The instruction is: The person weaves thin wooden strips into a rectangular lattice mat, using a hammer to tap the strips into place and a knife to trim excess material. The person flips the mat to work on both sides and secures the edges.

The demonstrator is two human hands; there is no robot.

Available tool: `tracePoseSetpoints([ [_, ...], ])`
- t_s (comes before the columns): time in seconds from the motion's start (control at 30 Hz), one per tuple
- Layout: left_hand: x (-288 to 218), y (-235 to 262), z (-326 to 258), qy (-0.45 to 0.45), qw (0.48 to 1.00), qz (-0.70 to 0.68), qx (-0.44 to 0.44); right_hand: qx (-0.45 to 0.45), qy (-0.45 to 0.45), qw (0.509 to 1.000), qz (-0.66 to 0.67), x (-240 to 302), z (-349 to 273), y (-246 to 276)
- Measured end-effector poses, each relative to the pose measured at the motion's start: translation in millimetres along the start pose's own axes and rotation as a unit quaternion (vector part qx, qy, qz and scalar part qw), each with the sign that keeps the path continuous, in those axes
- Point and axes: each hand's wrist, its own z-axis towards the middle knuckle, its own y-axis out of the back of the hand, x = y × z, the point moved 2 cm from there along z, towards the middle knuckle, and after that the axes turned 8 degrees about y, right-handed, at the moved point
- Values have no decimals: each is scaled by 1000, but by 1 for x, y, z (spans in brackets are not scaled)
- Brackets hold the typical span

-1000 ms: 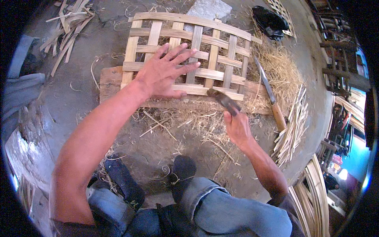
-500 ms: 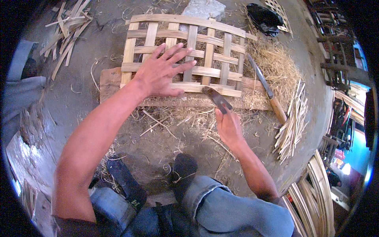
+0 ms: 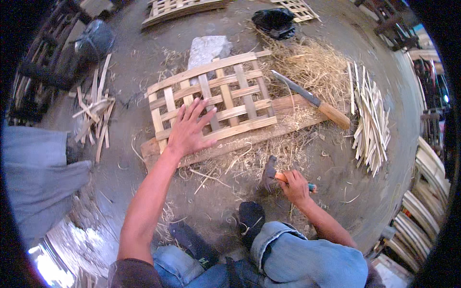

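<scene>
A woven lattice panel of flat wooden strips [image 3: 232, 112] lies on a wooden board [image 3: 288, 126]. My left hand [image 3: 188, 129] rests on its lower left part, palm down with the fingers spread. In my right hand [image 3: 294, 188] is a claw hammer [image 3: 272, 174], gripped by its orange handle, its metal head pointing left. The hammer is apart from the panel, low over the ground to the right of my foot. A long knife with a wooden handle [image 3: 334, 115] lies across the board's right end.
Thin split strips [image 3: 370, 125] are heaped at the right, more strips [image 3: 98, 113] at the left. Pale shavings [image 3: 312, 65] cover the ground beyond the knife. A grey stone block [image 3: 209, 50], a black plastic bag [image 3: 274, 24] and other lattice panels [image 3: 185, 8] lie farther back. Someone's grey-blue clothing [image 3: 38, 163] shows at left.
My right hand has drawn the hammer back from the panel's near edge toward me. My left hand stays on the panel. The whole view has shifted and turned.
</scene>
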Motion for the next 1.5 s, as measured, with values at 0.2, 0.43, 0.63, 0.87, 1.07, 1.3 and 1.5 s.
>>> tracePoseSetpoints([
  [0.2,-8,-4,-6,48,999,-16,-9,-78,30,996,21,-13,37,47],
  [0.43,-18,6,-2,62,998,0,7,-231,105,967,6,-85,301,136],
  [0.63,-11,3,-1,72,997,-16,36,-192,89,974,-82,-159,491,142],
  [0.87,-12,4,3,67,996,-40,37,-64,16,966,-250,-253,551,96],
  [1.07,-8,-1,1,76,996,-37,37,-70,71,956,-276,-252,563,71],
  [1.3,-10,-5,7,68,996,-47,35,-119,47,954,-270,-281,569,61],
  [1.5,-7,0,1,92,995,-36,34,-172,65,940,-288,-243,559,56],
])
